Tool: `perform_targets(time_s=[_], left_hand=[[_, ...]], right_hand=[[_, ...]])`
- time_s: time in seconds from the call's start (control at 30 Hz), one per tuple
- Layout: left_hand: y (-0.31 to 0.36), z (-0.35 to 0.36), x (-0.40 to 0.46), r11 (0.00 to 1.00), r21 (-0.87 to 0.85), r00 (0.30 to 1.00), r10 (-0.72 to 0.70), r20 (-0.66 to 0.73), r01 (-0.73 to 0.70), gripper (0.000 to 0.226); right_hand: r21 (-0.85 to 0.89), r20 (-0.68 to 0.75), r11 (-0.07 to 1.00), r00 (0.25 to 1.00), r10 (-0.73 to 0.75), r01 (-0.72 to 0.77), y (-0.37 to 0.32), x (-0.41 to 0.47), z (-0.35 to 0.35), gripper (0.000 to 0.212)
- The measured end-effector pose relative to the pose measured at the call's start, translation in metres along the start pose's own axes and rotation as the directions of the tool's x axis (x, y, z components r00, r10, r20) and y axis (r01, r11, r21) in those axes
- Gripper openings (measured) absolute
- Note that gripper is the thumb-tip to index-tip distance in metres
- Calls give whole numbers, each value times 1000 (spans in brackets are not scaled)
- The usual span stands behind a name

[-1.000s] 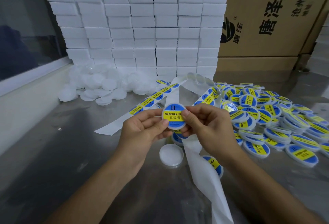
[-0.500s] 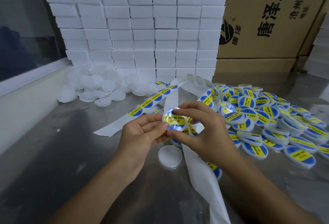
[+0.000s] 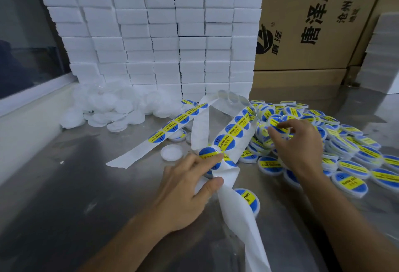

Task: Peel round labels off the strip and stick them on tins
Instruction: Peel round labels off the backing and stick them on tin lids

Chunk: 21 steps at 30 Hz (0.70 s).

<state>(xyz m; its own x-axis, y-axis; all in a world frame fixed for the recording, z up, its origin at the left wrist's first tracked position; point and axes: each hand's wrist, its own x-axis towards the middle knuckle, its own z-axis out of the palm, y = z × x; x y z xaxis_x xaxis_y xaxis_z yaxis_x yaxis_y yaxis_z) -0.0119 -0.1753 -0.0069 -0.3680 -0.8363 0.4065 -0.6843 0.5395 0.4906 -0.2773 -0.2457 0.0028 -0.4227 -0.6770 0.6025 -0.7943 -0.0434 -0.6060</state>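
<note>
My left hand (image 3: 190,178) pinches the white label strip (image 3: 232,187) at the table's middle, thumb on the bare backing, fingertips on a blue-and-yellow round label (image 3: 209,154). The strip loops away toward the back with more labels (image 3: 232,133) on it. My right hand (image 3: 296,144) reaches over the heap of labelled tins (image 3: 349,163) at right, thumb and fingers around one labelled tin (image 3: 277,125) at the heap's near-left side. A single plain white tin (image 3: 172,152) lies just left of the strip.
Several plain white tins (image 3: 108,111) are heaped at the back left. Behind them stands a wall of stacked white boxes (image 3: 151,34), with cardboard cartons (image 3: 313,29) at right. One labelled tin (image 3: 249,201) lies beside the strip's near end. The steel table (image 3: 86,196) is bare at front left.
Both hands held one labelled tin in front of me. Now my right hand has carried it right to the heap, and my left hand has dropped onto the strip and gripped it.
</note>
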Motion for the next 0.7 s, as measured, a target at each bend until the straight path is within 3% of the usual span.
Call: perform_targets(time_s=[0.1, 0.2, 0.3, 0.4, 0.47, 0.57, 0.7], left_hand=[[-1, -1, -1, 999, -14, 999, -43, 27, 44, 48], [-4, -2, 0, 996, -51, 998, -67, 22, 68, 48], [-6, -1, 0, 996, -49, 997, -67, 33, 68, 49], [-7, 0, -1, 997, -50, 997, -63, 35, 65, 50], [-8, 0, -1, 997, -44, 998, -62, 21, 63, 50], [-10, 1, -2, 997, -30, 998, -66, 11, 66, 52], [-11, 0, -1, 998, -35, 998, -60, 19, 60, 54]], right_hand=[[-106, -18, 994, 999, 37, -39, 11, 2, 6, 27], [-165, 61, 982, 993, 103, -91, 14, 3, 9, 30], [-206, 48, 976, 995, 86, -74, 5, 1, 6, 31], [-14, -8, 998, 998, -60, 59, -16, -6, 0, 23], [239, 85, 959, 980, -178, 154, -37, -16, -3, 17], [438, 339, 875, 864, -371, 205, -64, -36, -6, 30], [401, 573, 880, 679, -459, 256, -71, -47, 0, 59]])
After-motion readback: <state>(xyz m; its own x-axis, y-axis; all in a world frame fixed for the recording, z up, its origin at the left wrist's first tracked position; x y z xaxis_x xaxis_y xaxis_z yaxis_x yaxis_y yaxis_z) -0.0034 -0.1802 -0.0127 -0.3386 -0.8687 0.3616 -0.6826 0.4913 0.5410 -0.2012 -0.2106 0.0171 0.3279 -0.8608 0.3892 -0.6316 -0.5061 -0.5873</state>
